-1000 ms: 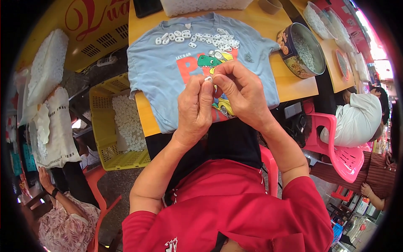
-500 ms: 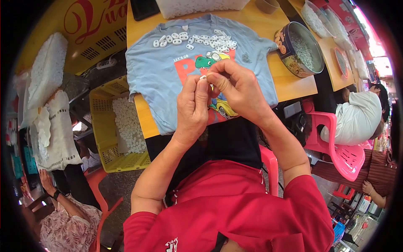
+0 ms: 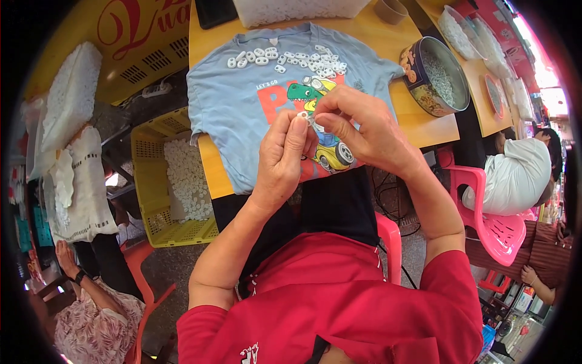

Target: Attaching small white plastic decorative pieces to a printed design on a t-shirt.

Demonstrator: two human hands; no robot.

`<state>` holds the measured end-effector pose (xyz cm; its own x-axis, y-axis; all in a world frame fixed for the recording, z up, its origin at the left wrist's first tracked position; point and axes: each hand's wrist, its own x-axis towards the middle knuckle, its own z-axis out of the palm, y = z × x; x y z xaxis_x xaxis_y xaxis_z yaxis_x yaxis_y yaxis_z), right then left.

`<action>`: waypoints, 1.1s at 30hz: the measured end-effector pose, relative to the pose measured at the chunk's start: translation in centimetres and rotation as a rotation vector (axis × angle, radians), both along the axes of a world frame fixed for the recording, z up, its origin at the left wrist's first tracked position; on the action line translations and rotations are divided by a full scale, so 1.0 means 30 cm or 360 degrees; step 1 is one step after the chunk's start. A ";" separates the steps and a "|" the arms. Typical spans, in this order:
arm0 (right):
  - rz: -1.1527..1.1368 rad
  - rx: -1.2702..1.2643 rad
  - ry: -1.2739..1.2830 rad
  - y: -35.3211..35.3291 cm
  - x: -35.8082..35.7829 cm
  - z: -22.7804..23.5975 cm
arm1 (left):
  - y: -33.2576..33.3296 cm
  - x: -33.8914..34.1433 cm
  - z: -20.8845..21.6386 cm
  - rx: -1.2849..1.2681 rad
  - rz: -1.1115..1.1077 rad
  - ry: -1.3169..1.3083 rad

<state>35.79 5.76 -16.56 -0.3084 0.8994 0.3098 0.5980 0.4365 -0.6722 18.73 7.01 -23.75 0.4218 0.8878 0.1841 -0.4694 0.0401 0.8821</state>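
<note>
Away from the left hand (image 3: 280,155), toward the person's right, the right hand (image 3: 370,130) had been shifted since half a second earlier; its fingertips, then brought up against the small white piece (image 3: 303,114), were now set slightly apart from it. More of the printed yellow car (image 3: 332,159) was left uncovered below the right hand. By the left hand nearly the same pose was kept: the small white piece was pinched between thumb and forefinger, its top exposed at their tips. Just beside it, the right thumb and fingers were held narrowly together; whether anything was gripped there could not be told. Both hands were raised over a blue-grey shirt (image 3: 227,103), which was spread on the yellow worktop (image 3: 436,127). Beyond the fingertips, loose white pieces (image 3: 261,60) were scattered across the shirt, larger ovals at the left, smaller ones at the right.
</note>
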 end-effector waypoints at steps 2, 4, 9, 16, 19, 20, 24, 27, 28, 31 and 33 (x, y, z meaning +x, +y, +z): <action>0.0049 0.0053 -0.0036 0.005 0.004 0.004 | -0.001 0.002 0.000 0.0041 -0.0022 -0.0004; 0.0100 0.0106 -0.0070 0.006 0.006 0.012 | -0.010 0.003 0.014 -0.0021 -0.0061 -0.0029; 0.0179 0.0090 -0.0101 0.005 0.004 0.021 | -0.025 0.005 0.027 -0.0031 -0.0093 -0.0045; 0.0186 0.0097 -0.0024 0.005 -0.012 -0.006 | -0.038 0.012 0.000 0.0012 0.0015 -0.0026; 0.0156 0.0135 0.0018 0.002 -0.023 -0.018 | -0.039 0.025 0.015 0.0026 0.0151 -0.0077; 0.0140 0.0117 0.0045 0.001 -0.025 -0.021 | -0.034 0.023 0.017 0.0026 0.0152 -0.0077; 0.0151 -0.0022 0.0093 0.007 -0.011 -0.006 | -0.012 -0.001 0.017 0.0304 0.0183 0.0201; 0.0205 -0.0180 0.0148 0.015 -0.007 0.014 | -0.006 -0.002 0.010 0.0341 0.0138 0.0242; 0.0207 -0.0180 0.0149 0.018 -0.002 0.015 | -0.006 -0.002 0.009 0.0355 0.0140 0.0233; 0.0264 -0.0073 -0.0005 0.028 0.009 0.013 | -0.007 -0.011 0.007 0.0305 -0.0008 0.0273; 0.0272 -0.0045 0.0010 0.029 0.006 0.010 | -0.012 0.001 0.010 0.0265 0.0028 0.0222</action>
<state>35.98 6.63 -16.27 -0.4560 0.8422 0.2876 0.5124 0.5127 -0.6889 18.76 6.64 -23.44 0.4379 0.8576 0.2697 -0.3419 -0.1186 0.9322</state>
